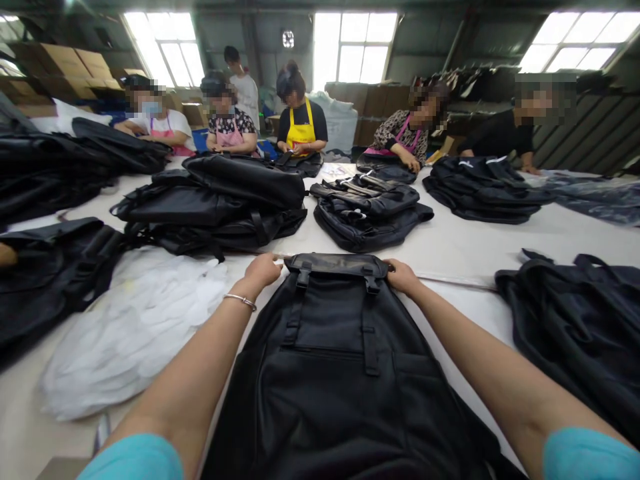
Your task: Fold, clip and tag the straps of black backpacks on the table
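A black backpack [340, 400] lies on the table in front of me, its flap end pointing away. Two straps with buckles run down its front. My left hand [264, 270] is closed at the far left corner of the flap [336, 264]. At the opposite corner, my right hand [401, 275] grips the flap's edge, the fingers partly hidden. White filmy material [135, 327], heaped loosely, lies beside my left forearm.
Stacks of black backpacks [215, 200] stand across the table [465, 253], with another pile [370, 210] nearer the middle. More black bags [580, 320] lie at my right. Several people work along the far side. Cardboard boxes [60, 63] are piled at the back left.
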`<state>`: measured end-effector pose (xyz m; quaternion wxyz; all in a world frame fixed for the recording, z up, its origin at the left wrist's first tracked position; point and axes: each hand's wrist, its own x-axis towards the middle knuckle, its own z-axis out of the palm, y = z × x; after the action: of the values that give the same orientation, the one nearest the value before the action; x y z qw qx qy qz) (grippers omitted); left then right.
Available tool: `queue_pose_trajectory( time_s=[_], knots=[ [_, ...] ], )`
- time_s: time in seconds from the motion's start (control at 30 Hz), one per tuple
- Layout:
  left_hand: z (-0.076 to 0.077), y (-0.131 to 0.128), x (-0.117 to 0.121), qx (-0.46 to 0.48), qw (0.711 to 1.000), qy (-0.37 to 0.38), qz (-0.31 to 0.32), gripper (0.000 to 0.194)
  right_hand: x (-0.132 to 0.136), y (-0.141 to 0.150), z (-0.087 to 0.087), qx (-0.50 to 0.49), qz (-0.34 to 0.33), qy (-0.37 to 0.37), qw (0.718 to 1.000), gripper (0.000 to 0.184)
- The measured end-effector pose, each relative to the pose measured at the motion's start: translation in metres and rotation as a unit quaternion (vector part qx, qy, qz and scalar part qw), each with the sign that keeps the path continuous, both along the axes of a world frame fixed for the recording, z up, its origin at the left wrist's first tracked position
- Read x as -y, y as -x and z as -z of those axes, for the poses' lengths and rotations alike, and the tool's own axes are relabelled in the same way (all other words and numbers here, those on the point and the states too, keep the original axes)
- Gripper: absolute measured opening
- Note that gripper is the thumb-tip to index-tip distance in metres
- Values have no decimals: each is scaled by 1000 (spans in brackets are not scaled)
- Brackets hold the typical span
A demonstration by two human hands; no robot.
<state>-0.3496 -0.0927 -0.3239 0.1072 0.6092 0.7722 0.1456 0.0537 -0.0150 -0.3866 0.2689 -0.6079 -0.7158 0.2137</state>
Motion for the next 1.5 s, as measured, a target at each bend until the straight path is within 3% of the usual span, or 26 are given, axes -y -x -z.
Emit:
queue_pose_trajectory(
  time_s=[0.1,0.2,0.3,0.4,0.5,0.57,0.73,0.9,1.07,1.17,1.33,1.5],
  knots=[
    [-21,-7,54,-1,1000,-9,18,34,35,-10,-17,8,38,-24,999,39],
    [-28,-29,112,2,994,48,97,37,79,-5,-45,-8,47,-123,991,32],
    [-25,-52,155,-51,988,97,111,49,128,20,-78,-32,-57,-166,984,24],
    [-22,-67,174,-88,988,89,86,51,172,56,-103,-26,-187,-120,975,20],
    [-21,-73,179,-58,992,83,68,43,202,91,-111,-23,-272,-27,962,18],
    [-22,-74,181,-31,995,73,60,38,214,111,-110,-57,-285,51,955,15],
    [-26,-72,193,54,997,30,40,17,231,149,-103,-194,-176,322,910,10],
    [-34,-75,206,168,986,-15,8,20,237,181,-97,-258,-115,438,854,42],
    [-36,-63,216,261,965,-10,39,15,238,205,-87,-318,-50,471,821,29],
    [-36,-52,208,302,953,-11,18,17,246,211,-85,-350,-32,471,809,20],
    [-38,-51,161,350,936,-30,-37,29,260,209,-91,-398,-62,485,776,9],
    [-43,-65,114,422,904,30,-56,41,262,202,-92,-414,-77,503,755,13]
  ],
)
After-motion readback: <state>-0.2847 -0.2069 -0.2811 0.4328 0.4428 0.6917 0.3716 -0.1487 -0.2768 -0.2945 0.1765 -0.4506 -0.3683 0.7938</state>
